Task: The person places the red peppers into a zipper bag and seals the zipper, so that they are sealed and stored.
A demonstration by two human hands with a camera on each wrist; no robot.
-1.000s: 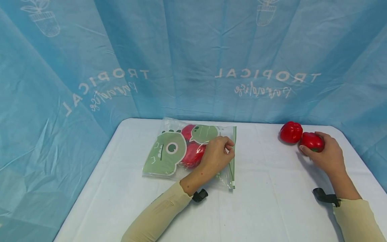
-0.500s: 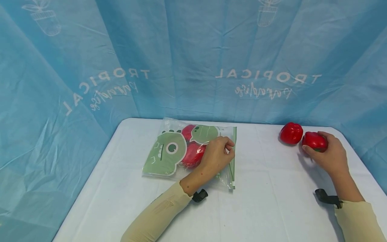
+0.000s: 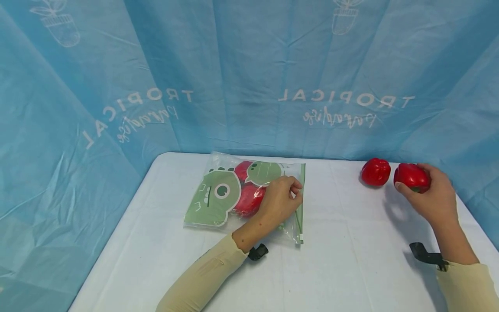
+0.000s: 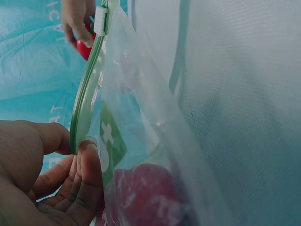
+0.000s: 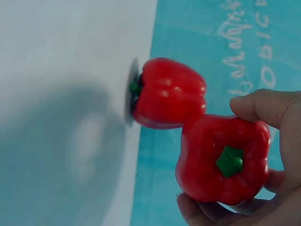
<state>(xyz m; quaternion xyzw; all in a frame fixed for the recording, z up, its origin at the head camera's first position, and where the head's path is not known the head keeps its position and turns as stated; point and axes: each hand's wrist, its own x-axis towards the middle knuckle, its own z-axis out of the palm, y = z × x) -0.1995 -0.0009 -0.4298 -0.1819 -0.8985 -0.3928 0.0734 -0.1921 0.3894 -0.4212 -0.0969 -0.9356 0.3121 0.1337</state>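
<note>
My left hand (image 3: 280,199) pinches the green zip edge (image 4: 84,103) of a clear zip bag (image 3: 206,203) printed with green cartoon monsters. Through the plastic, red peppers (image 3: 249,200) show inside the bag. In the left wrist view the bag's mouth stands partly apart near the thumb. My right hand (image 3: 438,195) grips a red bell pepper (image 5: 223,160) with a green stem, lifted off the table. Another red bell pepper (image 3: 375,172) lies on the table just left of it; the right wrist view shows that pepper (image 5: 169,94) on its side.
A white-covered table (image 3: 331,260) lies beneath both hands. Blue printed curtain (image 3: 249,78) hangs along its back and sides. The white zip slider (image 4: 100,20) sits at the far end of the bag's edge.
My right hand has raised its pepper and drawn it right, away from the other pepper, so a gap now separates them. The left hand and bag have stayed in place.
</note>
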